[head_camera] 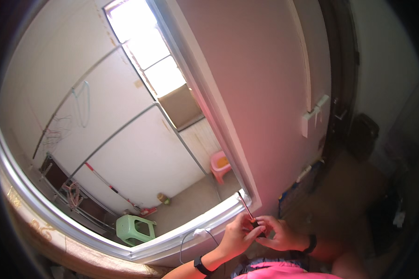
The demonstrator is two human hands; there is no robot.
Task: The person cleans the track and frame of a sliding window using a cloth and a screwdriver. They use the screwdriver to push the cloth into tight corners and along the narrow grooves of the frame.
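A screwdriver [246, 206] with a slim metal shaft and a black and orange handle is held between both hands. My left hand [236, 233] grips the handle from the left, thumb laid across it. My right hand [279, 234] has its fingers around the same handle from the right. The shaft points up and away, and its dark tip appears over the lower right corner of the window frame [223, 209]. Whether the tip touches the frame I cannot tell. My fingers cover part of the handle.
A dark cable [180, 249] hangs near a white bundle [201, 232] on the sill's near side. Beyond the opening are a green plastic stool [125, 228], a pink plastic chair [218, 171] and metal rails [115, 134]. A pinkish wall [251, 87] with a white switch box [309, 122] rises on the right.
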